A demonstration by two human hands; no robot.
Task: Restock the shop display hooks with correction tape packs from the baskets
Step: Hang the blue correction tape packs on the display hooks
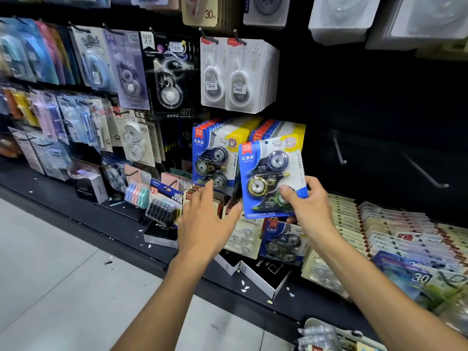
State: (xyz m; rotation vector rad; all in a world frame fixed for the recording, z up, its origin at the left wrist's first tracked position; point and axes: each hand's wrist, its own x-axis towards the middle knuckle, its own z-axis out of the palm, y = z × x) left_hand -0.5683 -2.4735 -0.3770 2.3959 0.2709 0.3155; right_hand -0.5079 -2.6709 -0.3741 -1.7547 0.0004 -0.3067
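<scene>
My right hand (310, 201) grips a blue three-piece correction tape pack (269, 171) by its lower right corner, held upright in front of a hanging stack of the same packs (283, 129). A second stack of these blue packs (215, 153) hangs just to the left. My left hand (205, 216) is spread open, fingers apart, below that left stack and holding nothing. Another blue pack (283, 243) lies on the shelf below. A basket (339, 335) with packs shows at the bottom edge.
Two bare metal hooks (339, 150) (428, 173) stick out of the dark panel at the right. White tape packs (238, 74) hang above. Rows of card packs (395, 231) fill the shelf at right. Black boxes (263, 274) lie on the shelf ledge (101, 216).
</scene>
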